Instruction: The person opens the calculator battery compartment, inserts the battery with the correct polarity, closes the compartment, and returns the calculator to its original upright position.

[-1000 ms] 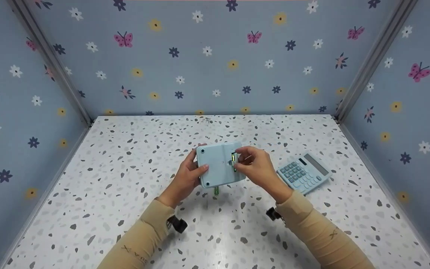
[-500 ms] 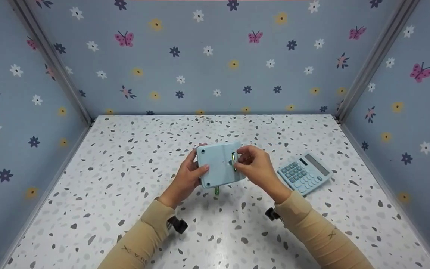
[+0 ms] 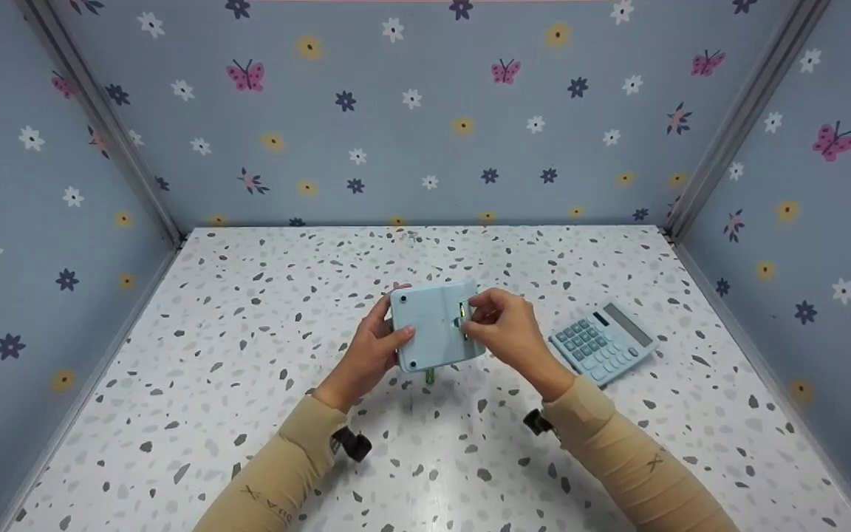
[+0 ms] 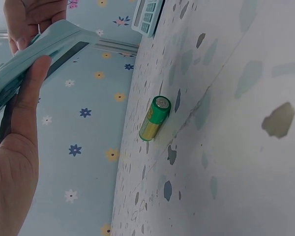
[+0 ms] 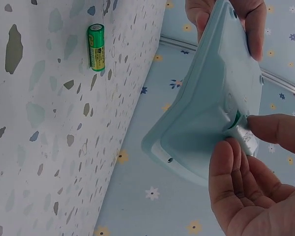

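My left hand (image 3: 366, 356) grips a light blue calculator (image 3: 425, 325) by its left edge, thumb across the back, which is turned up toward the head camera. At the right end of that back, my right hand (image 3: 510, 332) pinches a small battery cover (image 5: 244, 136) that stands tilted at the compartment. A sliver of green and yellow shows in the compartment opening (image 3: 462, 310) beside the fingertips. Below the calculator, a green and yellow battery (image 5: 96, 47) lies on the table; the head view shows only its near end. The keys of the held calculator face away from the head camera.
A second light blue calculator (image 3: 603, 342) lies keys up on the speckled white table (image 3: 248, 414), right of my right hand. Flower-patterned panels (image 3: 425, 111) enclose the table at the back and both sides.
Both hands and the held calculator stay almost in place. The green-yellow strip in the opening looks slightly narrower. The loose battery and the second calculator have not moved.
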{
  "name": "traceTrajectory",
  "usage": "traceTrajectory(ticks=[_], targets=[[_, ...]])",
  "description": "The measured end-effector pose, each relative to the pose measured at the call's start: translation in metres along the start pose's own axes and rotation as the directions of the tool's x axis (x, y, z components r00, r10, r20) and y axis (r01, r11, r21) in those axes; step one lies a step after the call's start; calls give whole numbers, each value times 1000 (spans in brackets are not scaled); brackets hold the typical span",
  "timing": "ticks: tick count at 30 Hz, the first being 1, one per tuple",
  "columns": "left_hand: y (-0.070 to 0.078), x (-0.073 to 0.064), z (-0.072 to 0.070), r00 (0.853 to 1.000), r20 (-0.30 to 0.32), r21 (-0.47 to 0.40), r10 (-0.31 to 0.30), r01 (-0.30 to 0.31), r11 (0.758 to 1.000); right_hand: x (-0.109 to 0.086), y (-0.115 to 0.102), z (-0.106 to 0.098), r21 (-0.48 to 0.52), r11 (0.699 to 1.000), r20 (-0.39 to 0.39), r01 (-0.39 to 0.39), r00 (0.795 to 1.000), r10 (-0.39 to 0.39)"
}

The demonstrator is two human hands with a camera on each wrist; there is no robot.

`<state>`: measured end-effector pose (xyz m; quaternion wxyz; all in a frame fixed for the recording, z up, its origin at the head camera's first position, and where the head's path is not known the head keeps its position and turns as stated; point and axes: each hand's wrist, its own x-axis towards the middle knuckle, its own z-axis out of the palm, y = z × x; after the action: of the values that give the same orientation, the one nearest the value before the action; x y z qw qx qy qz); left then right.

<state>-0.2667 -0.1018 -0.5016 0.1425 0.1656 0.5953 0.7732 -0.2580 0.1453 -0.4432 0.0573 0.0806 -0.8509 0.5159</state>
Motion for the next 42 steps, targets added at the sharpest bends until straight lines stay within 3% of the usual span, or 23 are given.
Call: traceTrajectory(ticks=[18, 28, 42], targets=[[0, -1, -1, 1000, 18, 9, 13, -13, 1000, 10, 11, -6, 55, 995, 73, -88, 994, 84], [0, -3, -3, 999, 39, -2, 18, -18, 1000, 16, 15, -11, 75, 974, 155, -212, 968, 199], [-1, -3, -3, 998, 48, -9, 28, -27, 1000, 19, 19, -16, 135, 950, 243, -282, 939, 244]])
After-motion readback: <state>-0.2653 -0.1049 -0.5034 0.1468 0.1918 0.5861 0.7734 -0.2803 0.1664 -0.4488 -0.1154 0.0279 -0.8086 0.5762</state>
